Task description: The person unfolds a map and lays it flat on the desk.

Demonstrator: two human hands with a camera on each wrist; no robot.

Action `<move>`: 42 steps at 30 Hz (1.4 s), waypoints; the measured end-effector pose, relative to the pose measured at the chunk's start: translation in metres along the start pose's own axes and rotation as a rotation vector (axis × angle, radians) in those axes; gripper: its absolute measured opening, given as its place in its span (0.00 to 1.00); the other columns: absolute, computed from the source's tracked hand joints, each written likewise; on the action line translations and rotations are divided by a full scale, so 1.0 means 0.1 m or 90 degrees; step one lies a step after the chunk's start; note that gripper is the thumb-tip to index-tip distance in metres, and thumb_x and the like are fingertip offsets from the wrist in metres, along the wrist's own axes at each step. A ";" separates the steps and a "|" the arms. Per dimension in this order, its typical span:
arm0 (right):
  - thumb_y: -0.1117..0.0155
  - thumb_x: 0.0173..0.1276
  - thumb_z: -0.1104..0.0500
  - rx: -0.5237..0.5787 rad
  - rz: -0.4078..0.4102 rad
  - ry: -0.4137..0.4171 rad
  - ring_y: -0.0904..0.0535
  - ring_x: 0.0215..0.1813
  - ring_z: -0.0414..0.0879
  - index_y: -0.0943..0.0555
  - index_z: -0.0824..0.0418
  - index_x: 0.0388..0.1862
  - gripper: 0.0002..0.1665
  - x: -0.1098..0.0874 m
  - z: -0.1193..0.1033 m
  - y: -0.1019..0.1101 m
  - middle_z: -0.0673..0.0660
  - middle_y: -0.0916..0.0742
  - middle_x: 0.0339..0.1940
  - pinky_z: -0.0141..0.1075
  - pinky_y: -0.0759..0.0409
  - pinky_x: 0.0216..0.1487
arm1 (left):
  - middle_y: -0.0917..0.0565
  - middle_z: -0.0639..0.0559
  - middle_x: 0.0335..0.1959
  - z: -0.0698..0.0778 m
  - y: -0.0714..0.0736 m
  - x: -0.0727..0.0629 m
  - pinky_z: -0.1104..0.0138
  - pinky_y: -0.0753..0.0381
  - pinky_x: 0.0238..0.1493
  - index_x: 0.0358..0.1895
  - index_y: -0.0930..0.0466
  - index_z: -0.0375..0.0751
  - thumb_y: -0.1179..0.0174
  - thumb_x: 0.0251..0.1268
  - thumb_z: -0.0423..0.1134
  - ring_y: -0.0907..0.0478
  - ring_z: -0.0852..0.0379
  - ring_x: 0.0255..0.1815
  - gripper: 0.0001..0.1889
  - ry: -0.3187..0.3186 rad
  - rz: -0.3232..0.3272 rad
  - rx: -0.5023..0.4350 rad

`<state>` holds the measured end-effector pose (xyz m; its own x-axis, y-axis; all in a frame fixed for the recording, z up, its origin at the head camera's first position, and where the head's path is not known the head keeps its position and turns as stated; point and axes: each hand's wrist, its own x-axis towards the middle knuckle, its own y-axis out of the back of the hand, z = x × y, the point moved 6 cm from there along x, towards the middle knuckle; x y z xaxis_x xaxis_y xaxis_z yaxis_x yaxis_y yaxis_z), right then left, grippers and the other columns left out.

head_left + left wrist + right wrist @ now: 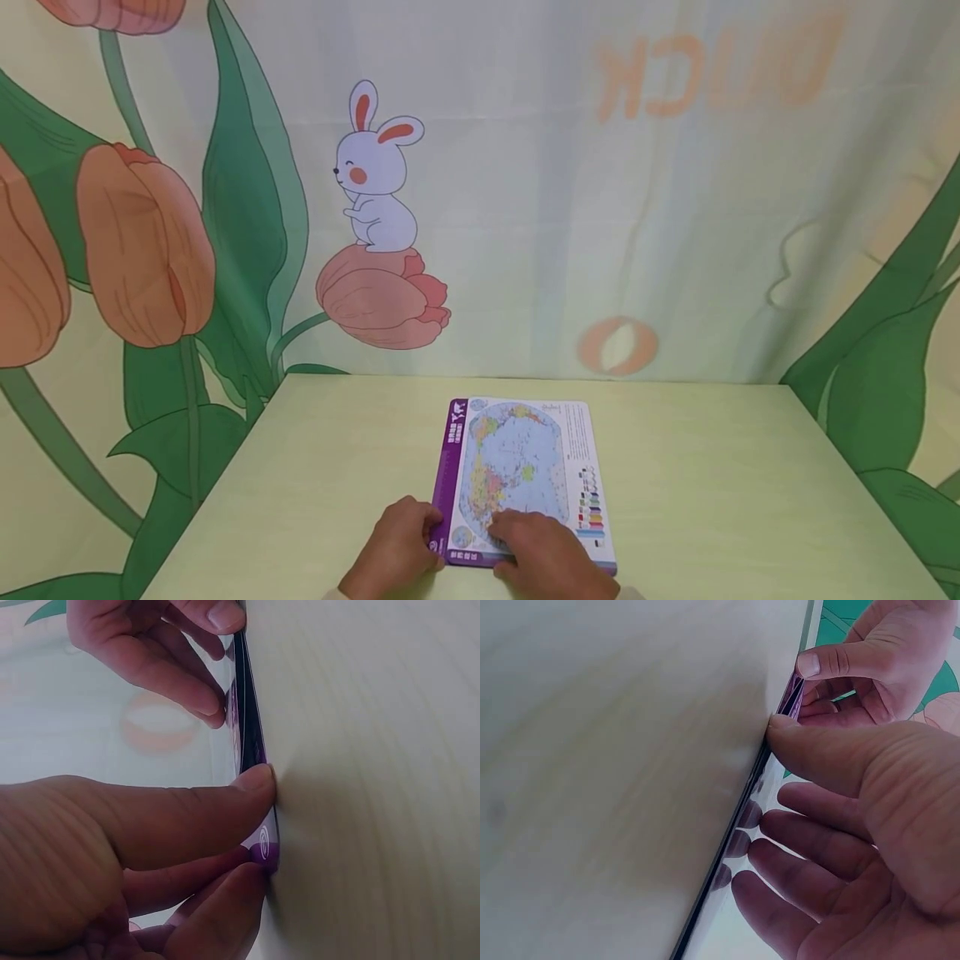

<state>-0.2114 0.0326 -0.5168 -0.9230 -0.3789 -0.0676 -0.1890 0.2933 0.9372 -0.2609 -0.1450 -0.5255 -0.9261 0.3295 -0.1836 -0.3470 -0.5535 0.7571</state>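
From the head, a pale yellow desk [697,475] runs back to a light cloth [517,250] printed with orange tulips [142,250] and a white rabbit [382,217]. The map [525,467], with a purple strip down its left side, lies flat in the middle of the near part of the desk. Desk surface stretches away from it to left and right, and a narrow band lies between its far edge and the cloth. The left grip [397,542] is at its near left corner; the right grip [551,554] reaches over the near edge.

In the left wrist view, the desk fills the right side and the map shows nearly edge-on, its layers parted by a dark gap. The left grip pinches the purple corner between thumb and fingers.

In the right wrist view, the map's dark edge slants along the desk. The right grip is loosely opened: thumb tip against the edge, fingers spread and nearly straight, tips at the glossy face, which mirrors them.
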 end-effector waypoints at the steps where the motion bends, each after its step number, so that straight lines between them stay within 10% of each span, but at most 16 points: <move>1: 0.24 0.68 0.46 0.000 -0.002 -0.001 0.14 0.55 0.42 0.14 0.49 0.63 0.26 0.00 0.00 0.00 0.46 0.11 0.59 0.43 0.17 0.63 | 0.25 0.50 0.33 0.00 0.00 0.00 0.66 0.28 0.37 0.48 0.11 0.31 0.18 0.48 0.28 0.31 0.55 0.37 0.20 -0.003 0.001 -0.002; 17: 0.27 0.72 0.46 -0.007 -0.044 0.010 0.26 0.35 0.37 0.14 0.46 0.51 0.13 0.01 -0.01 0.00 0.40 0.15 0.41 0.34 0.21 0.45 | 0.25 0.51 0.33 -0.03 0.01 0.00 0.67 0.31 0.37 0.48 0.11 0.31 0.18 0.48 0.28 0.32 0.55 0.37 0.21 -0.032 0.007 -0.015; 27: 0.33 0.76 0.44 -0.085 -0.058 0.048 0.16 0.64 0.46 0.15 0.48 0.62 0.20 -0.04 -0.09 -0.02 0.46 0.13 0.63 0.44 0.16 0.64 | 0.27 0.49 0.33 -0.03 0.00 0.00 0.66 0.32 0.36 0.45 0.11 0.34 0.19 0.49 0.27 0.32 0.54 0.37 0.18 -0.026 -0.007 -0.012; 33: 0.33 0.68 0.28 -0.131 -0.041 0.111 0.18 0.67 0.43 0.18 0.48 0.65 0.36 -0.05 -0.19 -0.04 0.45 0.16 0.66 0.43 0.15 0.63 | 0.27 0.49 0.32 0.00 0.01 0.01 0.66 0.32 0.35 0.41 0.10 0.38 0.18 0.49 0.28 0.32 0.54 0.35 0.15 -0.024 -0.013 0.003; 42: 0.40 0.74 0.29 -0.200 -0.034 0.135 0.20 0.71 0.45 0.19 0.52 0.64 0.35 -0.02 -0.28 -0.04 0.48 0.15 0.67 0.41 0.15 0.63 | 0.26 0.48 0.34 0.00 -0.02 0.02 0.63 0.28 0.38 0.42 0.10 0.35 0.20 0.51 0.27 0.30 0.53 0.36 0.14 0.001 -0.035 -0.003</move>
<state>-0.1993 0.0072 -0.5111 -0.8189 -0.5687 -0.0772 -0.0926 -0.0018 0.9957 -0.2625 -0.1430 -0.5273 -0.9062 0.3576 -0.2255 -0.3973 -0.5380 0.7435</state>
